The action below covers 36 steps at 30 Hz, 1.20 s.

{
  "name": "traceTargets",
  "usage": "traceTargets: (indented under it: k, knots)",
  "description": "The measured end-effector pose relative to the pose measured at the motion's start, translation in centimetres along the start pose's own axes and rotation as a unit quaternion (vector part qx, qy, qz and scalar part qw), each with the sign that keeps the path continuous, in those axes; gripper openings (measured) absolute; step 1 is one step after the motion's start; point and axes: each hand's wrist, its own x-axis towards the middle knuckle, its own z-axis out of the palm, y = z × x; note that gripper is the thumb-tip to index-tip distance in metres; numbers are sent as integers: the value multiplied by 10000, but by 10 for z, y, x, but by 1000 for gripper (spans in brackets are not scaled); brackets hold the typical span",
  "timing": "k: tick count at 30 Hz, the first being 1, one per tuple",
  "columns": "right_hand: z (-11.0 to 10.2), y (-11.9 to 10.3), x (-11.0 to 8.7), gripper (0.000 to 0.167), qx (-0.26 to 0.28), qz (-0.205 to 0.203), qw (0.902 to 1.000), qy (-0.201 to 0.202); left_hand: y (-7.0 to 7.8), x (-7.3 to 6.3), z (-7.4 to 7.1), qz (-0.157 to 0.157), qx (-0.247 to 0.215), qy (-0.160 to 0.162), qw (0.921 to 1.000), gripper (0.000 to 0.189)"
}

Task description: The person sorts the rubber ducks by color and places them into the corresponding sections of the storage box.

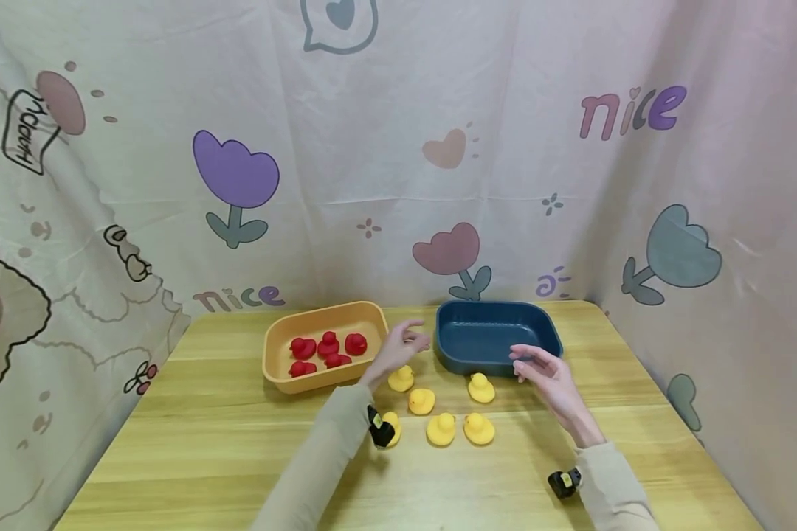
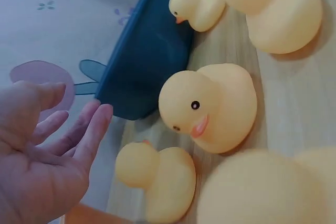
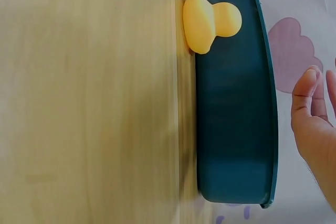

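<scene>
My left hand (image 1: 398, 349) hovers between the two bins, fingers loosely bent and holding nothing. Below it a yellow rubber duck (image 1: 401, 379) stands on the table, and several more yellow ducks (image 1: 441, 429) are spread nearer to me. In the left wrist view the fingers of the left hand (image 2: 58, 145) are spread, with ducks (image 2: 210, 108) to their right. My right hand (image 1: 550, 380) is raised over the front right rim of the blue bin (image 1: 458, 365), relaxed, with nothing in it. One yellow duck (image 3: 199, 23) sits close in front of that bin.
A yellow-orange bin (image 1: 275, 369) at the left holds several red ducks (image 1: 328, 344). Both bins stand near the back edge of the wooden table (image 1: 192, 435). A printed curtain (image 1: 345, 147) hangs behind the table.
</scene>
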Motion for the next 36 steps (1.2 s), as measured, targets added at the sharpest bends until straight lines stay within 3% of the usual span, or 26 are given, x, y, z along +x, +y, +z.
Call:
traceTargets:
  k: [4,13,19,25,30,36]
  knots:
    - [2,0,0,39,38,53,10000,-40,4,9,11,-542,251,-145,9981,52]
    - [4,0,0,40,-5,131,9999,-42,4,20,20,-857,-196,-405,9953,61]
    - [7,2,1,40,-72,180,9997,-156,4,18,12,-1054,-371,-59,9937,60]
    - [12,5,4,41,-72,215,9988,-430,5,11,3,-1117,167,50,9936,59]
    - [16,6,5,43,-312,483,9967,-568,3,4,-2,-914,468,188,9945,57]
    - [18,9,6,46,-623,815,9931,-561,11,-3,-7,-978,935,634,9888,54]
